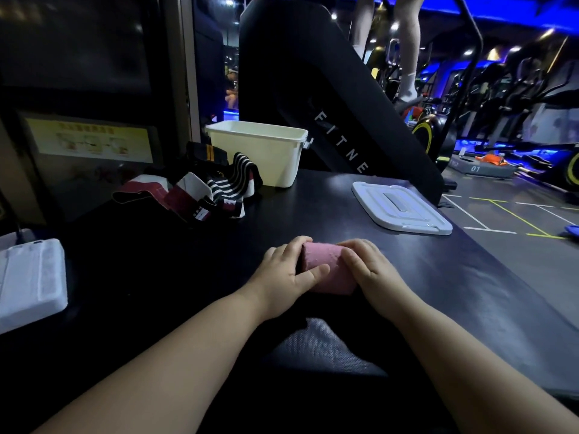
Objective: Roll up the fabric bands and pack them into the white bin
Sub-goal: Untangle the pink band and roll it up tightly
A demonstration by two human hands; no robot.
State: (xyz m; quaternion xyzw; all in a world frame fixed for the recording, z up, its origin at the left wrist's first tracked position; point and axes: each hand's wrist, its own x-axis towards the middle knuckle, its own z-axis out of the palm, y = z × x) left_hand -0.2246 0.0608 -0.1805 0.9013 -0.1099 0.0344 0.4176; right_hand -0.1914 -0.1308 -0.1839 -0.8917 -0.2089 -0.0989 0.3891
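Both hands, left [286, 274] and right [369, 270], are gripping the pink band [326, 267] on the bench [188, 261], fingers [313, 274] curled round its ends. Keeping the roll tight and edges aligned matters before carrying it to the bin [260, 151].

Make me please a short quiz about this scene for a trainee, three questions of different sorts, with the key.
1. True or false: the lid sits on the white bin.
2. Of the left hand and right hand, which grips the pink band roll? A) left only B) right only C) both
3. On which side of the bin does the pile of loose bands lie?
Key: 1 false, the lid lies flat on the table; 2 C; 3 left.
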